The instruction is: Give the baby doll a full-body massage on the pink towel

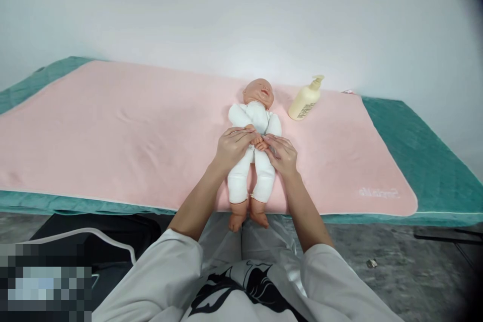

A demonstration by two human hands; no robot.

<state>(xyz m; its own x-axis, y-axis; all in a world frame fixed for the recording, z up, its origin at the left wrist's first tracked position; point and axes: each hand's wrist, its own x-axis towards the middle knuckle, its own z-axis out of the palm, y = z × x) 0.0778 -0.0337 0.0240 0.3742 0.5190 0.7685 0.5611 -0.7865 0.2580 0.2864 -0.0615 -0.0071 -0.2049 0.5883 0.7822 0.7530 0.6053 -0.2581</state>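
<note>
A baby doll point(258, 116) with a white cloth body lies on its back on the pink mat point(181, 110). Its head points away from me and its feet reach over the near edge. My left hand point(234, 147) is closed on one of the doll's hands point(256, 139). On the other side, my right hand point(282, 153) grips the doll's other hand point(261, 146) between thumb and fingers. The two doll hands are close together over its belly, above the legs. My fingers partly cover the doll's wrists.
A cream pump bottle point(304, 102) stands on the mat, to the right of the doll's head. Under the mat is a green padded cover point(426, 161). A white wall point(211, 15) rises behind. Below left are a black object point(109, 234) and a white cable point(90, 231).
</note>
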